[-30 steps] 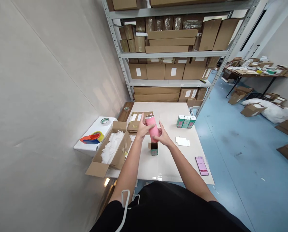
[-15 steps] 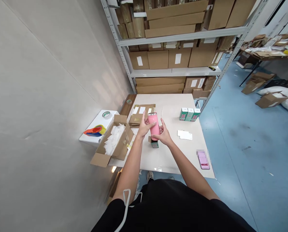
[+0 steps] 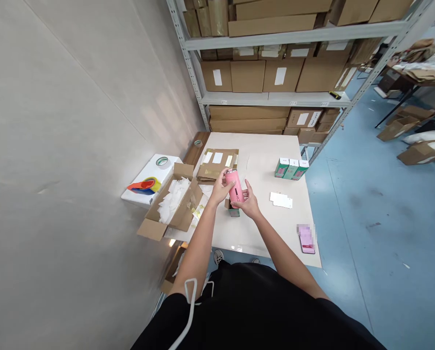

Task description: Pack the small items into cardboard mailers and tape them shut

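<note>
I hold a pink bottle (image 3: 235, 188) upright over the white table (image 3: 261, 228). My left hand (image 3: 220, 190) grips its upper part from the left, fingers wrapped round it. My right hand (image 3: 249, 200) clasps its lower part from the right. The bottle's bottom end sits in or just above a small open green box (image 3: 234, 211) standing on the table; I cannot tell which.
Three green-and-white boxes (image 3: 291, 168) stand at the table's far right. White cards (image 3: 282, 200) and a phone (image 3: 306, 241) lie on the right. Flattened cardboard (image 3: 216, 164) lies at the back, an open carton of white packing (image 3: 172, 206) at left, shelves of cartons (image 3: 268, 73) behind.
The bottle has come down toward the small green box, both hands still on it. The view has tilted downward.
</note>
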`<state>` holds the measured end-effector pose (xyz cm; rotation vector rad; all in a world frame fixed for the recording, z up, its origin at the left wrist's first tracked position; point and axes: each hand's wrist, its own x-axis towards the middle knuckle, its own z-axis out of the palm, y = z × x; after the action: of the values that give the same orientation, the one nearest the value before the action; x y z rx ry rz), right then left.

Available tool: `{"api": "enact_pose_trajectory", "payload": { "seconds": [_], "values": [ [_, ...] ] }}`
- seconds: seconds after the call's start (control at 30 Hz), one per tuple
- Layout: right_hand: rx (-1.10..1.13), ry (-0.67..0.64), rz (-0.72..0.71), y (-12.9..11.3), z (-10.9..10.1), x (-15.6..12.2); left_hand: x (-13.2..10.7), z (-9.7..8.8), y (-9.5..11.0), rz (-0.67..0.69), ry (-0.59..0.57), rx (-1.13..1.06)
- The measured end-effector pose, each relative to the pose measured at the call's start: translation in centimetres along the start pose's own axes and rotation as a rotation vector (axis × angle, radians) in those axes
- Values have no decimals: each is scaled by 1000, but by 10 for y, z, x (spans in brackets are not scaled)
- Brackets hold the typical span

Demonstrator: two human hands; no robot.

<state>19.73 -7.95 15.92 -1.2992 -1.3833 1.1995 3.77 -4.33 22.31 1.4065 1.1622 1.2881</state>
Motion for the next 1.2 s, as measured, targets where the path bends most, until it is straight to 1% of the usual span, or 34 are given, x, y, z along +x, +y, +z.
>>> {"api": "enact_pose_trajectory", "payload": {
  "seconds": [0.1,0.2,0.23,0.3,0.33,0.37,0.43,0.57,0.67,0.8,0.97,1.1,1.2],
  "values": [
    [-8,-33,-14,13,8,6,2,-10,-12,-5,-9,12],
    [33,-93,-44,40,12,13,6,-24,-32,2,5,33],
    [35,-63,-14,51,13,16,7,-28,-40,7,16,46],
    [-20,22,100,75,14,18,8,-36,-57,15,45,67],
    [-53,34,146,87,16,19,9,-39,-65,15,55,67],
    [-82,23,170,99,19,19,9,-41,-73,12,61,59],
    [-135,-9,173,118,27,18,10,-44,-87,2,50,39],
    [-224,-27,187,144,47,17,11,-45,-115,-27,15,44],
    [-268,-37,237,156,56,17,11,-42,-134,-58,13,37],
    [-244,-31,252,166,59,15,8,-39,-151,-46,25,20],
    [-148,10,326,174,63,11,0,-33,-163,-15,23,106],
    [-123,44,339,177,66,9,-9,-29,-169,15,-37,217],
    [-101,65,372,177,66,7,-13,-24,-169,17,-93,351]
  ]
}}
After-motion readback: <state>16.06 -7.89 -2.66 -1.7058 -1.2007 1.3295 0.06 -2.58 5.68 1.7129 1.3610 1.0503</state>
